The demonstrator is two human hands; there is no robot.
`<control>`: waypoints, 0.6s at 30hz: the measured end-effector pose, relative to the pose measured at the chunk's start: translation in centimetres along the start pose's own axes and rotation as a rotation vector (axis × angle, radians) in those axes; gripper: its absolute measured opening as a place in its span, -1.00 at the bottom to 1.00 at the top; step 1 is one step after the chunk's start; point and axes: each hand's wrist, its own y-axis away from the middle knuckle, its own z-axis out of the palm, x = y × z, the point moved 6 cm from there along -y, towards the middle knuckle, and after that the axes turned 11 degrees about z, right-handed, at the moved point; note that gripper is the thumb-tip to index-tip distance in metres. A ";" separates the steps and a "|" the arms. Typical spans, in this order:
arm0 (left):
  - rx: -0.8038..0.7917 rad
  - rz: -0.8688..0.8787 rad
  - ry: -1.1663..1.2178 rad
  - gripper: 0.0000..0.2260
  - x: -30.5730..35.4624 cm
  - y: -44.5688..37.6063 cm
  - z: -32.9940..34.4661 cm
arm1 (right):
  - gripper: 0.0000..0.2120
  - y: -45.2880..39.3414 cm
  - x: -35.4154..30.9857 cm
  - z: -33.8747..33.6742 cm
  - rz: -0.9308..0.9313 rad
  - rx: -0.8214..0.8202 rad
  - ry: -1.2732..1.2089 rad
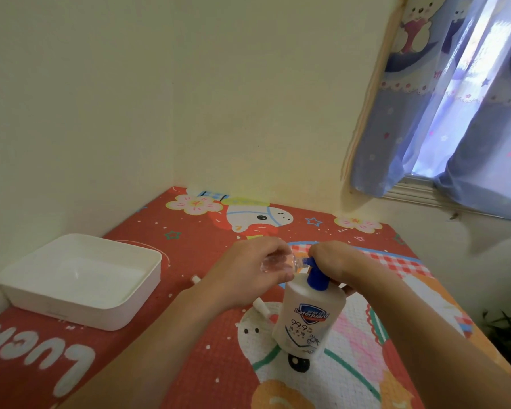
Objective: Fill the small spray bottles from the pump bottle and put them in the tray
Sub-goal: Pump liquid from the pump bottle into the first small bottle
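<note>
Filling step. Left hand (250,265) grips a clear small spray bottle (278,262) tipped on its side, mouth at the blue nozzle of the pump bottle (309,317), which stands mid-mat. Right hand (335,261) rests over the pump head, fingers curled about it. Advice — keep mouth tight under the spout, press slowly, short strokes. White tray (80,280) sits well left, no bottles visible in it; two white caps (261,308) lie near the pump bottle.

Clear small spray bottle (278,262) tilted sideways at blue-pump translucent Safeguard bottle (306,317), frame centre; white rectangular tray (136,293) left.
</note>
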 end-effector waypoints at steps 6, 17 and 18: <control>-0.007 0.002 -0.009 -0.76 0.3 0.1 -0.2 | -0.81 1.0 0.4 -0.1 0.096 -0.089 -0.134; 0.004 0.011 -0.028 -0.76 0.7 -0.4 -0.7 | -0.59 0.3 1.9 0.2 0.220 -0.199 -0.402; 0.007 0.009 -0.028 -0.76 0.7 -0.4 -0.7 | -0.62 0.2 1.8 0.3 0.225 -0.180 -0.413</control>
